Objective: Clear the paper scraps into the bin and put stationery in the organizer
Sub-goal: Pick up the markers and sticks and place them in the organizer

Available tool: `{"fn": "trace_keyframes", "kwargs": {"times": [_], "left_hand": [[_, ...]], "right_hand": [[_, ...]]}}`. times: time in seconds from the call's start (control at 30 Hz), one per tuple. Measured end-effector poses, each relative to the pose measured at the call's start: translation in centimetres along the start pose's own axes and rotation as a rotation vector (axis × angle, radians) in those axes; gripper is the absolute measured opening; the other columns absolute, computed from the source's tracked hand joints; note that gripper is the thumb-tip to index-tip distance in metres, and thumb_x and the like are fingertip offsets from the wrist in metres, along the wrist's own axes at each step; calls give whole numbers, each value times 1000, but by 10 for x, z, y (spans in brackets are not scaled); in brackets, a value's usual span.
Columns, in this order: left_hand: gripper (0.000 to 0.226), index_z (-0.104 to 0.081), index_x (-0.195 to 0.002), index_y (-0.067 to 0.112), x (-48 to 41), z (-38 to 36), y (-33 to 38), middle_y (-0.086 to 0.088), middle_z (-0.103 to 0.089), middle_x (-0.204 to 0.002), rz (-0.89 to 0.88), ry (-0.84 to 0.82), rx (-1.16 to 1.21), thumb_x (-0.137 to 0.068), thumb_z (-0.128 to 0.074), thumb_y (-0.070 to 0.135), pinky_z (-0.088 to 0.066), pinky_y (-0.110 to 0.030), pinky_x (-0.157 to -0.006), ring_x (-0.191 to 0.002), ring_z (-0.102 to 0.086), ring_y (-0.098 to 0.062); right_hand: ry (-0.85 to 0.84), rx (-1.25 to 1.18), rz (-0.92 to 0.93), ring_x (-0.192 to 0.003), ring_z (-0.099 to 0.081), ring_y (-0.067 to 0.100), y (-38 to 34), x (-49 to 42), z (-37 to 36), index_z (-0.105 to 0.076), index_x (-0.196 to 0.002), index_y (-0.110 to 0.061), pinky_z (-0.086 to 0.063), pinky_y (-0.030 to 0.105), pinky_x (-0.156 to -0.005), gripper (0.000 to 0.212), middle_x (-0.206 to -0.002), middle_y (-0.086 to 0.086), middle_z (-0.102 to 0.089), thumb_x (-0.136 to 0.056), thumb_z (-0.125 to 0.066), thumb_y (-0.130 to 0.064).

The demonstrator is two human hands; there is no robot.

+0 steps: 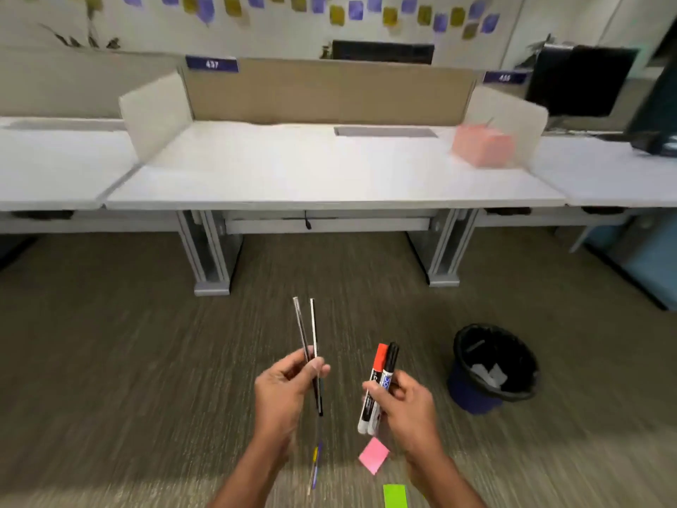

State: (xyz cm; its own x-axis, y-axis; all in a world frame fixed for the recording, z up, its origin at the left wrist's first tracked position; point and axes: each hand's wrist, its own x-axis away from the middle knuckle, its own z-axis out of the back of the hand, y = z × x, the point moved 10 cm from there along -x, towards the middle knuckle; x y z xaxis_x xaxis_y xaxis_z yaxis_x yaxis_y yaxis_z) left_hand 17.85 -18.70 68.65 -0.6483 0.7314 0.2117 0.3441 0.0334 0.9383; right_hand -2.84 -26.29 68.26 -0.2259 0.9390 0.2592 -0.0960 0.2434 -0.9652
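My left hand (pixel 284 392) grips two thin pens (pixel 307 331) that point up and away over the carpet. My right hand (pixel 406 405) holds two markers (pixel 379 383), one with a red cap and one with a black cap, upright side by side. A pink sticky pad (pixel 373 455) and a green note (pixel 395 496) lie on the floor below my hands, with another pen (pixel 315 467) lying left of them. The dark bin (pixel 492 368), lined with a black bag and holding white paper scraps, stands on the floor to the right. A pink organizer (pixel 481 146), blurred, sits at the desk's far right.
A white desk (pixel 311 177) with tan partition panels stands ahead, its grey legs (pixel 210 258) on the carpet. Neighbouring desks flank it; a dark monitor (pixel 582 80) stands at the far right. A blue object (pixel 644 265) sits on the floor under the right desk.
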Motion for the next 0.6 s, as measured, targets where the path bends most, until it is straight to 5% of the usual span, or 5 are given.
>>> {"fn": "trace_keyframes", "kwargs": {"times": [0.27, 0.6], "left_hand": [[19, -79, -95, 5, 56, -101, 191, -15, -79, -95, -82, -142, -14, -78, -79, -1, -61, -30, -80, -90, -77, -30], [21, -77, -100, 6, 107, -237, 249, -14, -79, -96, -110, -130, -9, -79, -76, 2, -56, -44, -95, -99, -74, -33]], "right_hand": [[-19, 37, 104, -85, -75, 28, -206, 62, 60, -71, -95, -13, -57, 52, -89, 17, -84, 9, -78, -80, -77, -8], [-55, 70, 232, -96, -70, 12, -335, 57, 184, -67, -102, -26, -55, 38, -91, 20, -98, -4, -74, -84, -74, -21]]}}
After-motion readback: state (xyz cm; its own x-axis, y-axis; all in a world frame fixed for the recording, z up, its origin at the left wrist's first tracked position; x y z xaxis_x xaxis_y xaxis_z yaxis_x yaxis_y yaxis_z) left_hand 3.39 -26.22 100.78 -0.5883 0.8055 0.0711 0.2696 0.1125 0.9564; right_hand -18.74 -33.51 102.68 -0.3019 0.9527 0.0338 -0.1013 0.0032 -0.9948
